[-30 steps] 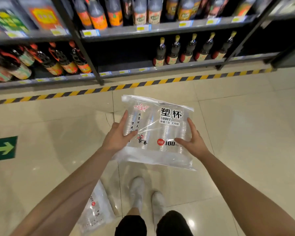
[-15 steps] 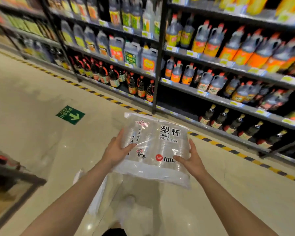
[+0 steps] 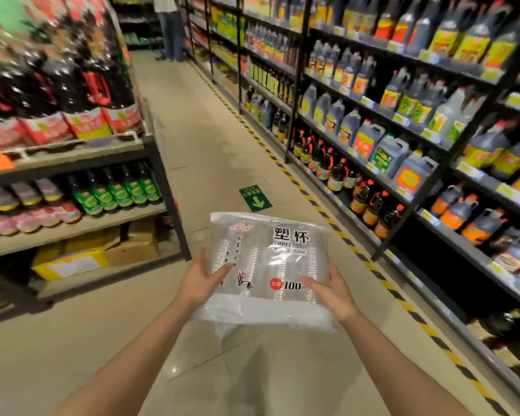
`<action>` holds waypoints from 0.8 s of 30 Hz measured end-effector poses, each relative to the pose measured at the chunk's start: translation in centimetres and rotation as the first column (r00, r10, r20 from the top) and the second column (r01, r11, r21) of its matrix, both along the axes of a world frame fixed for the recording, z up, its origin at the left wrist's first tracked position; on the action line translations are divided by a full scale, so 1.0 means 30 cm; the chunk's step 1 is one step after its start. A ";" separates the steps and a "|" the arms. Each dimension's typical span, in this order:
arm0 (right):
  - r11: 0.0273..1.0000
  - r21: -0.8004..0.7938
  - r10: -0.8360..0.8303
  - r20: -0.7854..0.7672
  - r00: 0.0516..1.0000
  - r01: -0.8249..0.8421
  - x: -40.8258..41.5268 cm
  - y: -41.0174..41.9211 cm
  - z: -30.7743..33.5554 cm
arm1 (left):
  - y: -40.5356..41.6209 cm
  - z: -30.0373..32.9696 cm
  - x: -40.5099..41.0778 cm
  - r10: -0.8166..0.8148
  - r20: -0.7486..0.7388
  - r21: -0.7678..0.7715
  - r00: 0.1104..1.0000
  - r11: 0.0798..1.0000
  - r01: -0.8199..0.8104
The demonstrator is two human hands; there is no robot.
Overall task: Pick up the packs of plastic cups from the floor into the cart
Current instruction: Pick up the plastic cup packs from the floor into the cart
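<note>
**Clear plastic pack held up in the aisle**

Clear plastic wraps the pack of cups (image 3: 267,262), which sits in mid-air above the floor (image 3: 210,139), gripped at both lower corners. The left hand (image 3: 200,280) curls its thumb over the front face; the right hand (image 3: 332,291) does the same (the other fingers of both are hidden behind the pack). Bottle shelves (image 3: 373,121) on both sides are motion-blurred. A green arrow sticker (image 3: 255,198) lies beyond.

Single head-worn view, facing forward and down a shop aisle (image 3: 210,139), close above hands, edges blurred, perhaps from motion.
</note>
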State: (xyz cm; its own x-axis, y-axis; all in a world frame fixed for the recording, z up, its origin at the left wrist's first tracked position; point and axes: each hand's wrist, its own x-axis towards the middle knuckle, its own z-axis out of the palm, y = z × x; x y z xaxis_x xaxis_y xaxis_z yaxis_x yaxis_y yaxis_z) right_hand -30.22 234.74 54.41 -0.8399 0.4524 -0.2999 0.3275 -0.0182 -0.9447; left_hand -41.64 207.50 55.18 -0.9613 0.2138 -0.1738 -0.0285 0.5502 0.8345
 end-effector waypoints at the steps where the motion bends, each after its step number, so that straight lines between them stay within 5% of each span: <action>1: 0.999 -0.009 0.052 -0.009 0.999 -0.052 -0.028 -0.062 0.008 | -0.082 0.005 0.018 0.049 0.001 0.009 0.999 0.999 -0.049; 12: 0.816 0.044 0.579 -0.043 0.814 -0.577 -0.157 -0.899 0.081 | -0.955 0.087 0.393 0.546 -0.052 0.052 0.836 0.837 -0.544; 24: 0.450 0.155 0.893 -0.105 0.439 -0.879 0.125 -2.023 0.140 | -1.831 0.180 1.136 0.899 -0.015 0.079 0.437 0.437 -0.896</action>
